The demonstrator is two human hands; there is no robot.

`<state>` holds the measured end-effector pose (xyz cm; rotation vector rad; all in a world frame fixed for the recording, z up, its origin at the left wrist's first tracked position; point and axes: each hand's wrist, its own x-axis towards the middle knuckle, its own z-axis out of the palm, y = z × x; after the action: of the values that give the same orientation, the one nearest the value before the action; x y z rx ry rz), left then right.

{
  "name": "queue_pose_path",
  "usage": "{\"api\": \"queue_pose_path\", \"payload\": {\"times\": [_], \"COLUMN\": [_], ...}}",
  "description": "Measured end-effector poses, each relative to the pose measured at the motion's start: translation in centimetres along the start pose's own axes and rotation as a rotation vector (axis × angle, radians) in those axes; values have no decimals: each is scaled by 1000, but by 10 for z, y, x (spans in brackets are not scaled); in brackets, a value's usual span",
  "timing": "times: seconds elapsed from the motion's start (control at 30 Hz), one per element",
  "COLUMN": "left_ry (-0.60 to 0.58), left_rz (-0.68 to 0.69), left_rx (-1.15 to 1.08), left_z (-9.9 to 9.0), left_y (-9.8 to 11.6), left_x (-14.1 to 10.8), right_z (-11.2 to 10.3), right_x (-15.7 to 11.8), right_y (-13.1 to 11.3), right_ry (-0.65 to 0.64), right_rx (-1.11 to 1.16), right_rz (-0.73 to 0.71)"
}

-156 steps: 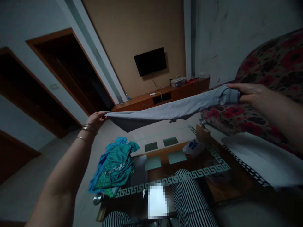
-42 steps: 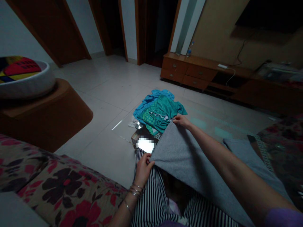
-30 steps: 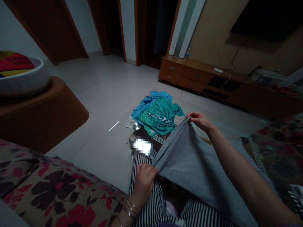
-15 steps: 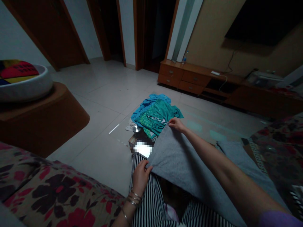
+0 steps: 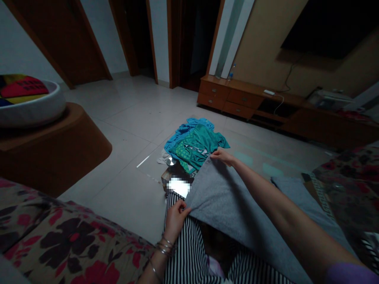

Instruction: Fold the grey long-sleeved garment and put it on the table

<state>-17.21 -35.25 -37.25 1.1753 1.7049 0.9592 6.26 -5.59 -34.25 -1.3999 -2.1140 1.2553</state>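
Head view: a grey cloth (image 5: 225, 209) is stretched in a sloping sheet over the lap, with its upper edge held by both hands. The left hand (image 5: 175, 221) is closed on that edge, its fingers and thumb pinching the fabric, and thin bangles (image 5: 164, 248) are worn on the wrist. The right hand (image 5: 222, 157) is reached farther out, its fingers curled over the cloth's upper corner. A purple sleeve (image 5: 349, 274) is seen at the lower right, on the right arm. Black-and-white striped trousers (image 5: 189, 260) are seen below the cloth, and a floral sofa (image 5: 59, 244) runs along the lower left. Just beyond the left hand, a pixelated white patch (image 5: 178, 187), too blurred to identify, is seen near a small round metal object (image 5: 170, 161). A crumpled teal garment (image 5: 195, 148) is lying just past the right hand, beside the cloth's upper corner. To the left, a white bowl (image 5: 29, 108) is set on a brown stool (image 5: 50, 150), on the tiled floor (image 5: 127, 118). Farther off, a low wooden cabinet (image 5: 237, 98) is placed below a wall-mounted TV (image 5: 325, 27), with a bottle (image 5: 231, 71) standing on top, and dark doorways (image 5: 139, 39) are seen beyond.
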Motion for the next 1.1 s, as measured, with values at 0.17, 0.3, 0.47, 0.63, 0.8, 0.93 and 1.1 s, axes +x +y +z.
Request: {"api": "queue_pose_path", "payload": {"times": [0.17, 0.3, 0.47, 0.63, 0.8, 0.93, 1.1], "left_ry": [-7, 20, -29, 45, 85, 128, 346], "left_rz": [41, 14, -3, 64, 95, 26, 6], "left_rx": [-165, -181, -105, 11, -57, -154, -121], "left_z": [-8, -11, -12, -16, -20, -26, -37], "left_y": [6, 3, -2, -2, -2, 4, 0], "left_x": [-10, -10, -1, 6, 9, 10, 23], "right_z": [-8, -8, 4, 13, 19, 27, 37], "right_x": [2, 3, 7, 13, 22, 38, 51], "right_y": [-10, -19, -26, -33, -47, -63, -66], "right_ry": [171, 223, 208, 207, 246, 312, 440], "right_rx": [98, 92, 45, 99, 118, 77, -64], "right_rz": [127, 113, 74, 9, -76, -76, -14]}}
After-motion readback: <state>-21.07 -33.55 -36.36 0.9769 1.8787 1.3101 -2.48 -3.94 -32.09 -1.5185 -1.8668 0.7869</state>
